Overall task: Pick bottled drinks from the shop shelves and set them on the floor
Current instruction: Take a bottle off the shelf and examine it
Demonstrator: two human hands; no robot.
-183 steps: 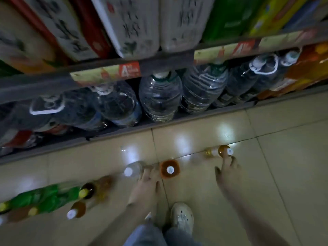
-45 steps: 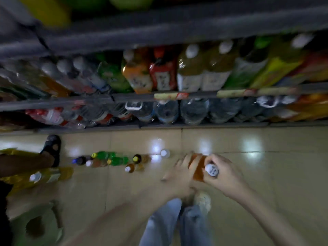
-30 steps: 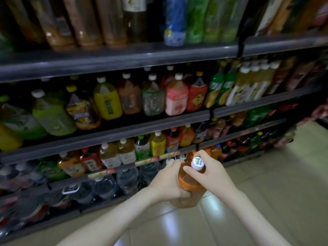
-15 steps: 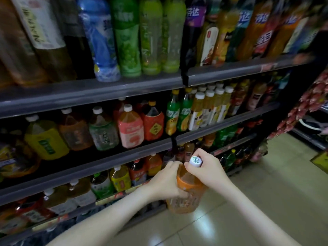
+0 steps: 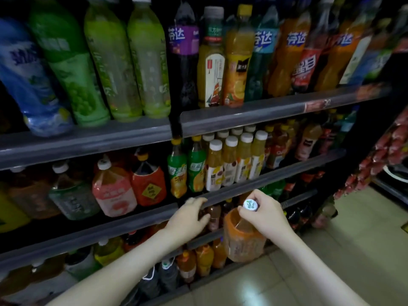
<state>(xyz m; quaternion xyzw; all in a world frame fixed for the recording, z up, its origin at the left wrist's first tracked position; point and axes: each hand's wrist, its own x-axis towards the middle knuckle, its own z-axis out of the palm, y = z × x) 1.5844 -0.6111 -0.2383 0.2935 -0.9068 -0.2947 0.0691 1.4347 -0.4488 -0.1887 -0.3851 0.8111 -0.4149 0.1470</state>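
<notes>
Gripping the orange drink bottle [image 5: 242,241] by its neck, the right hand [image 5: 262,215] has fingers + thumb curled just under the white cap [image 5: 250,205]. Bottle hangs slightly tilted in the air in front of the lower shelves, above the tiled floor [image 5: 331,250], resting on neither shelf nor floor. Left hand [image 5: 189,217] is just left of the bottle, apart from it, fingers loosely bent w/ nothing in them. Its fingertips are at the shelf rail [image 5: 132,220]; can't tell if they touch it. Small dark bottles [image 5: 214,215] stand far behind that hand, under the rail. On the shelf above the rail, left to right: pink-label bottle [image 5: 113,193], red-label bottle [image 5: 150,184], two green soda bottles [image 5: 176,173], then white-capped juice bottles [image 5: 229,164]. Top shelf has tall green tea bottles [image 5: 132,62] at left
</notes>
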